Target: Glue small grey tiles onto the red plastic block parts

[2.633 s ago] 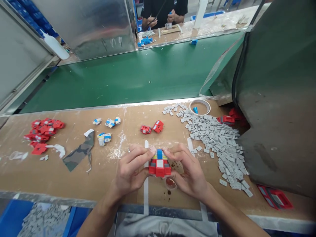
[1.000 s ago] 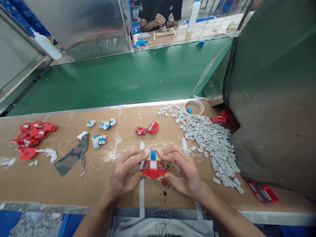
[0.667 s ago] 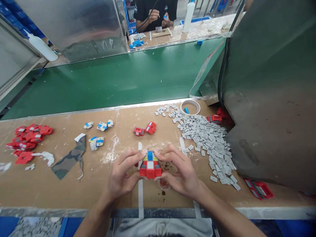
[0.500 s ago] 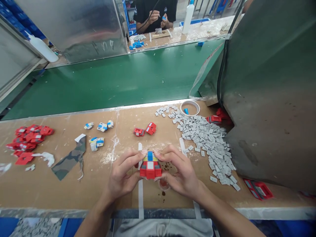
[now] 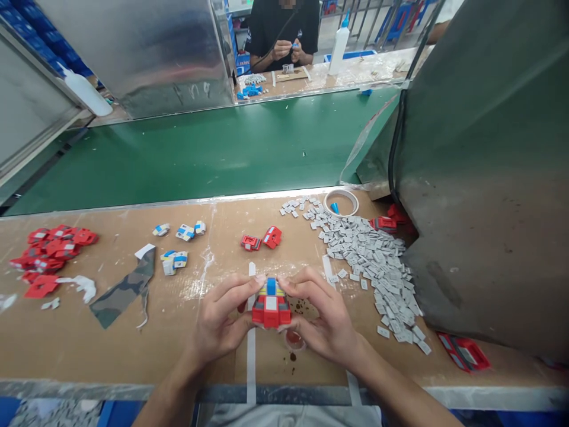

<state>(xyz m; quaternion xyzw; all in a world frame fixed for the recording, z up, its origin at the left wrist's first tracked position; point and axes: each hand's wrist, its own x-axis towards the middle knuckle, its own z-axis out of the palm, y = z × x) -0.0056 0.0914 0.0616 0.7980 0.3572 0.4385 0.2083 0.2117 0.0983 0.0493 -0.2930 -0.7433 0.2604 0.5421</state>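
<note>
Between both hands, above the cardboard table top, is a red toy part (image 5: 271, 314) with a blue, white and yellow piece (image 5: 271, 287) at its upper end. My left hand (image 5: 224, 320) grips its left side, fingertips at the top and thumb low. On the right side my right hand (image 5: 322, 317) holds it the same way. Two red parts (image 5: 261, 239) lie just beyond the hands. Beneath the right thumb a small round dish (image 5: 294, 339) with reddish content is partly covered, with dark spots around it.
Red parts (image 5: 57, 248) are heaped at the far left, near camouflage cloth (image 5: 127, 287) and several white-blue pieces (image 5: 180, 258). Many grey tiles (image 5: 377, 267) spread at right, below a tape roll (image 5: 341, 203). A metal panel (image 5: 484, 196) stands right. Across the green belt (image 5: 200, 154) sits a person (image 5: 284, 35).
Both hands still hold the joined parts, with almost no movement. The view has tilted slightly up, showing more of the person across the belt.
</note>
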